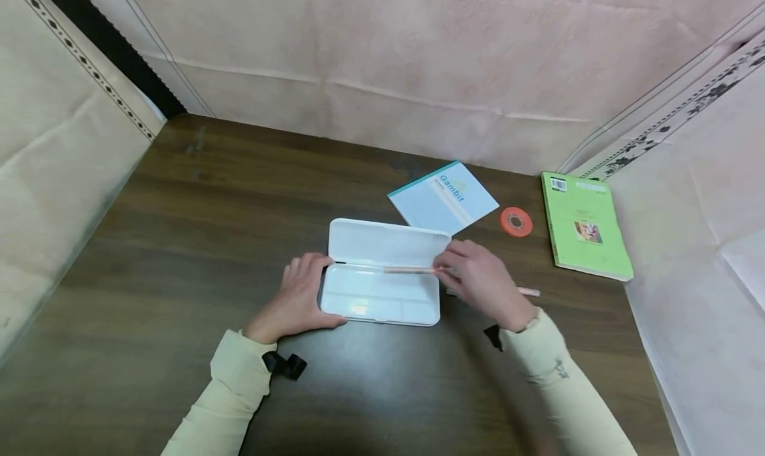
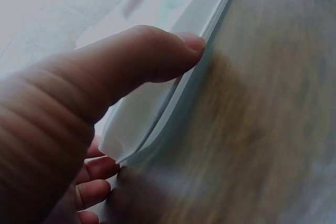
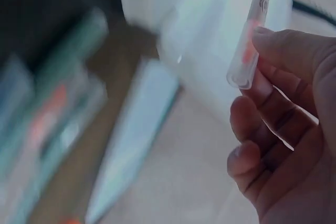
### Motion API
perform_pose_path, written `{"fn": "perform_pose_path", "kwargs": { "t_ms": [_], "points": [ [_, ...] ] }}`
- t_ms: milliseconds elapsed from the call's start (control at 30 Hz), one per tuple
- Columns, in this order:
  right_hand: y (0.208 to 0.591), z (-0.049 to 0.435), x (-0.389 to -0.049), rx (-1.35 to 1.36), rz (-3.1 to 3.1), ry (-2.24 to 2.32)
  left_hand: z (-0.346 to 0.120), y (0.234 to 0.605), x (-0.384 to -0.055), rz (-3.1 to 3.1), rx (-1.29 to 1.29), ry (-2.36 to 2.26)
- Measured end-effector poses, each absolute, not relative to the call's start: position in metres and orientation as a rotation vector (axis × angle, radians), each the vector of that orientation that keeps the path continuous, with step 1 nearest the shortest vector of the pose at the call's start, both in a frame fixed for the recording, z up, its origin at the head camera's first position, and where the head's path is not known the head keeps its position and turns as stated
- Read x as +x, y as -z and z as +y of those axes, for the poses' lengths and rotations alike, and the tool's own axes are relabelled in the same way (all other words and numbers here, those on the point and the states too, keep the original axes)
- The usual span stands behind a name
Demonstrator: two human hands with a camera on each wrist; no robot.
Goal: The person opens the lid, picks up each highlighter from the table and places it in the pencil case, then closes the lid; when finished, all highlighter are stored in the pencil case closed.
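Observation:
A white pencil case lies with its lid swung back on the dark wooden table. At its left end my left hand grips it, thumb on the near edge and fingers toward the hinge; the left wrist view shows the thumb bent over the rim. My right hand pinches a slim pale pink pen over the case's right half. In the right wrist view the pen's clear end, with orange inside, sits between thumb and fingers. Nothing else shows inside the case.
Beneath the right wrist another pale pen is partly hidden. Behind the case lie a light blue notebook and a red-orange tape roll. A green book rests at the right, near the fabric wall.

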State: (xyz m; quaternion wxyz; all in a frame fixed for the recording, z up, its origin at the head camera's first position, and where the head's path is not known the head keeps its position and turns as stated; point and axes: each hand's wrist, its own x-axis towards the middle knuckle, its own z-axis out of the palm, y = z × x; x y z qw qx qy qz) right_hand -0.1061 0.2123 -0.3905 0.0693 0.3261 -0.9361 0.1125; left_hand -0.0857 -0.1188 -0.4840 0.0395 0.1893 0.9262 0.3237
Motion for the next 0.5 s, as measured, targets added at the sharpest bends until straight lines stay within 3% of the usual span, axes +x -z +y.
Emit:
{"fn": "perform_pose_path", "kwargs": {
  "t_ms": [500],
  "points": [
    [0.438, 0.169, -0.106, 0.941, -2.863, -0.276, -0.118, 0.484, -0.085, 2.829, 0.574, -1.004]
  ]
}}
